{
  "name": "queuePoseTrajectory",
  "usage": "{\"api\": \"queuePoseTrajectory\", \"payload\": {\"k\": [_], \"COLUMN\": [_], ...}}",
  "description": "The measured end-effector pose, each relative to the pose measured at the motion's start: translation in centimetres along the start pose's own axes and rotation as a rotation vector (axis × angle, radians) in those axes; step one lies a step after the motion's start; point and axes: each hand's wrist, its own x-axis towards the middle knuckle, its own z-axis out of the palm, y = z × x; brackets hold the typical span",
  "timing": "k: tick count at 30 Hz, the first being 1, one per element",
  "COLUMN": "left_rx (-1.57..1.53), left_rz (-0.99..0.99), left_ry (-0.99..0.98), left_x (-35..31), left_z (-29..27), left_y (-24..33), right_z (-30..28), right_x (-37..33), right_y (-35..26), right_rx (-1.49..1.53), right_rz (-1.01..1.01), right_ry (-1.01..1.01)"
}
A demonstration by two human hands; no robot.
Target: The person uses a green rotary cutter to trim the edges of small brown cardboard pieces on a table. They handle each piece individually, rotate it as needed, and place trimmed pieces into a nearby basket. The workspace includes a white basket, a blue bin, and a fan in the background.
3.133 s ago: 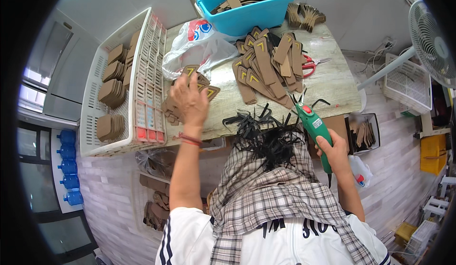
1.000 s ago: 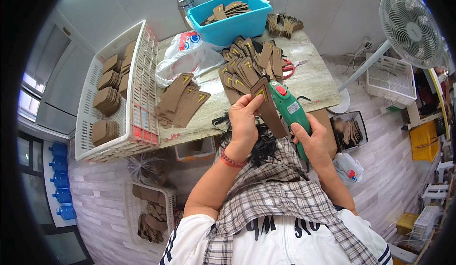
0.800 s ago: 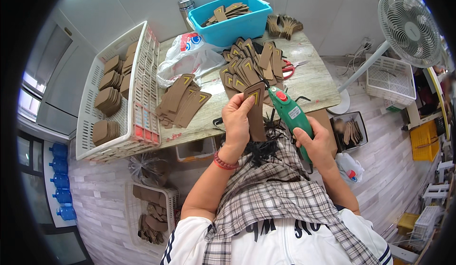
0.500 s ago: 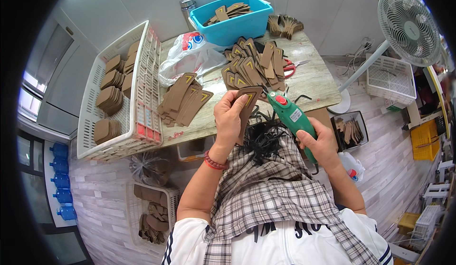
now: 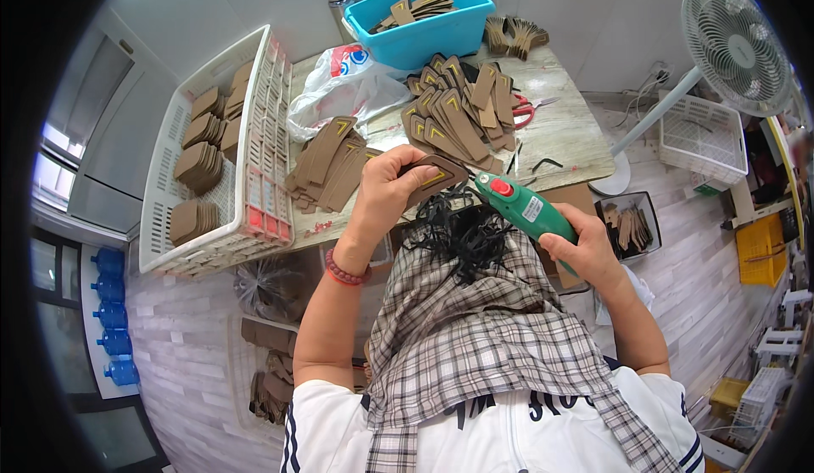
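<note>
My left hand (image 5: 383, 191) pinches a brown flat tab (image 5: 441, 170) with a yellow angled mark, tilted over the table's front edge. Gripped in my right hand (image 5: 587, 244) is a green handheld electric cutter (image 5: 530, 208) with a red button, its head at the tab's right end. Whether the blade touches the tab, I cannot tell. Below them a tangle of black strips (image 5: 466, 240) lies on my plaid apron (image 5: 487, 329). Similar brown tabs are fanned out in a left pile (image 5: 326, 163) and a larger pile (image 5: 449, 121) behind my hands.
A white crate (image 5: 264, 146) of stacked brown pieces stands left, beside a plastic bag (image 5: 356, 100). Farther back are a blue bin (image 5: 428, 46) of tabs and a steel flask (image 5: 341, 2). Red-handled scissors (image 5: 524, 117) lie right; a fan (image 5: 736, 53) stands beyond the table (image 5: 572, 129).
My left hand has moved left and up slightly, turning the tab from upright to nearly sideways. The cutter's head now meets the tab's end, with its body tilted flatter.
</note>
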Motion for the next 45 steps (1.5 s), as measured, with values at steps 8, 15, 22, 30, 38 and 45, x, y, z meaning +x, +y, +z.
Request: {"api": "queuePoseTrajectory", "payload": {"k": [8,15,22,30,38,45], "left_rx": [0.114,0.159,0.99,0.938,0.512,-0.383], "left_rz": [-0.088,-0.162,0.187,-0.233,-0.107,-0.014], "left_ry": [-0.135,-0.162,0.422,0.534,0.876,0.693], "left_x": [-0.4,-0.3,1.5,9.4,10.2,6.3], "left_z": [0.0,-0.3,-9.6,3.7,4.2,1.3], "left_y": [1.8,0.5,-7.9,-14.6,-18.7,-10.5], "right_z": [-0.1,2.0,2.7,2.9,3.5,4.3], "right_x": [0.2,2.0,2.3,2.3,3.1,4.8], "right_y": [-0.3,-0.6,3.5,6.6,7.2,4.6], "right_rx": [-0.021,0.025,0.139,0.179,0.158,0.101], "right_rz": [0.017,0.057,0.128,0.206,0.225,0.155], "right_ry": [-0.046,-0.047,0.106,0.211,0.193,0.181]}}
